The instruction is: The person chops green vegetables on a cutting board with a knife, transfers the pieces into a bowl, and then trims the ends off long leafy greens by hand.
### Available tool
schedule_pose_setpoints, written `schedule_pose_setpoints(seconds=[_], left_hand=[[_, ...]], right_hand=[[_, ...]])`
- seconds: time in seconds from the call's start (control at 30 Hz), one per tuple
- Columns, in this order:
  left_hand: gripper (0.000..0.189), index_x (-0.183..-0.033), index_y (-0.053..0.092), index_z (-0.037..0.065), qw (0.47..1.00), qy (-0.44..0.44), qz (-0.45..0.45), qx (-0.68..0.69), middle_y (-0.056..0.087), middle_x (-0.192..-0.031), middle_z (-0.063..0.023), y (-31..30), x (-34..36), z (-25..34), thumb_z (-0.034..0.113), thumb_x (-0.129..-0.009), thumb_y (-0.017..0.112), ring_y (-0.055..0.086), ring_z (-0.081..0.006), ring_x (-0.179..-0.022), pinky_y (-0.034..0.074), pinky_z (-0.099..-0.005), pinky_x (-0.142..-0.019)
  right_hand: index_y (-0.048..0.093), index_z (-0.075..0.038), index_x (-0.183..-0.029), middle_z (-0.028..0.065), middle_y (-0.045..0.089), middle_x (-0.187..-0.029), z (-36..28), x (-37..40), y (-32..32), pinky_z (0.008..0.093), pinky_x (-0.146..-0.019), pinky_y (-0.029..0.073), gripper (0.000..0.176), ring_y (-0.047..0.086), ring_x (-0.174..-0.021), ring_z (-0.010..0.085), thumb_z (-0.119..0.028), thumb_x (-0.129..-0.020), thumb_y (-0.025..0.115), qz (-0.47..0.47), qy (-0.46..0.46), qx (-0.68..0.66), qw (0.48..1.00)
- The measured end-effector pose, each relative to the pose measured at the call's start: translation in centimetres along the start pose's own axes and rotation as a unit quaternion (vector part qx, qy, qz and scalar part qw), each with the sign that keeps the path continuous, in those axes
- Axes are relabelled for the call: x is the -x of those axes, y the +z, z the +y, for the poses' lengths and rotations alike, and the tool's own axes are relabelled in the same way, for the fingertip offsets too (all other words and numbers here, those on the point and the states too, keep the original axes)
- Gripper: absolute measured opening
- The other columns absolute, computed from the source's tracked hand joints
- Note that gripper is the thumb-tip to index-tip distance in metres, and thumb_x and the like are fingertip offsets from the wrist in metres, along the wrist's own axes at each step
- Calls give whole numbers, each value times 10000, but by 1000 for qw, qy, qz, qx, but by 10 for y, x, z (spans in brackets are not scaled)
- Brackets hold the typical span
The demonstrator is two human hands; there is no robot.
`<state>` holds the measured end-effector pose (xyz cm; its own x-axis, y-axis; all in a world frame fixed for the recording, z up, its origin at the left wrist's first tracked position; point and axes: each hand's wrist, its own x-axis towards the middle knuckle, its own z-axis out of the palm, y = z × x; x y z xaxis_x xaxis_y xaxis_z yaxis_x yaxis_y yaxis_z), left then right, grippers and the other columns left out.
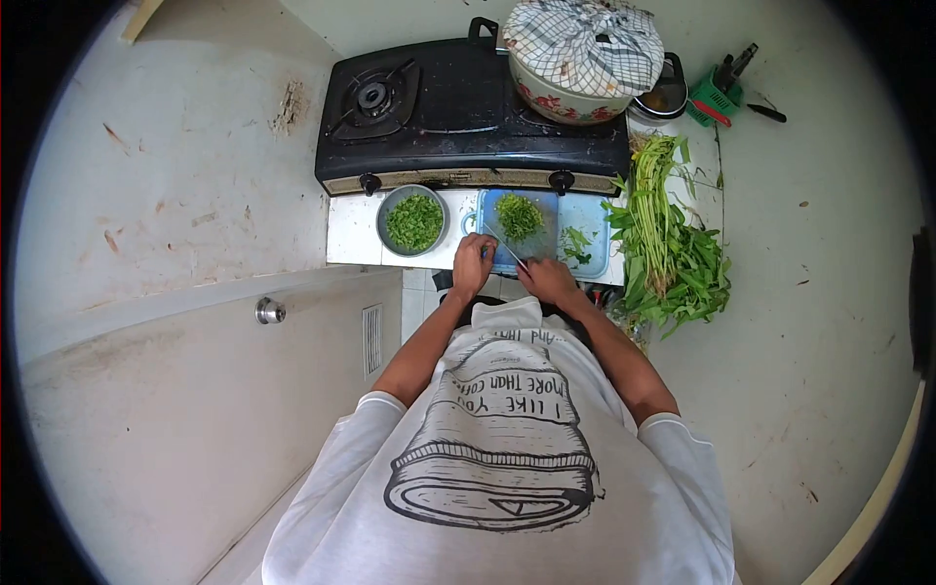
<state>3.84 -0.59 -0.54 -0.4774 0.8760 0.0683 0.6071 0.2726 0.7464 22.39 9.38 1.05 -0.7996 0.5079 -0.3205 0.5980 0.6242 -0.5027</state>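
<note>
My right hand (549, 280) is closed on the handle of a knife (511, 255), whose blade points up and left over the blue cutting board (547, 231). At the board's lower left corner, my left hand (475, 261) has its fingers pressed together near the blade; what they hold is too small to make out. Chopped greens (519, 216) lie in a pile on the board, above both hands. Leafy scraps (577, 246) rest in the blue tray (599, 216) to the right. A grey bowl (384, 240) at the left holds more chopped greens (414, 222).
Behind the board stands a black gas stove (453, 97) with a cloth-covered floral pot (565, 96) on it. Long-stemmed leafy greens (663, 234) lie at the right edge. Further back are a lidded pan (663, 100) and a green basket (715, 100) with utensils.
</note>
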Motion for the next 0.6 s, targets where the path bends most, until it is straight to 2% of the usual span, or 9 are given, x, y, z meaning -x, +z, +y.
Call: schedule_pose_setpoints(seconds=[0.37, 0.6], left_hand=[[100, -955, 725, 27, 1000, -17, -25, -5, 663, -975, -144, -7, -1, 6, 41, -879, 662, 636, -360, -960, 507, -443, -876], [103, -964, 732, 46, 999, 10, -30, -27, 664, -970, -131, -9, -3, 0, 60, -887, 665, 637, -345, -965, 510, -447, -863]], right_hand=[[740, -4, -871, 257, 715, -812, -4, -12, 3, 534, -747, 582, 481, 721, -789, 430, -424, -997, 543, -6, -17, 25, 1000], [740, -9, -874, 250, 717, -814, 3, -1, 6, 524, -762, 581, 471, 721, -783, 429, -417, -1000, 541, -6, 9, 18, 1000]])
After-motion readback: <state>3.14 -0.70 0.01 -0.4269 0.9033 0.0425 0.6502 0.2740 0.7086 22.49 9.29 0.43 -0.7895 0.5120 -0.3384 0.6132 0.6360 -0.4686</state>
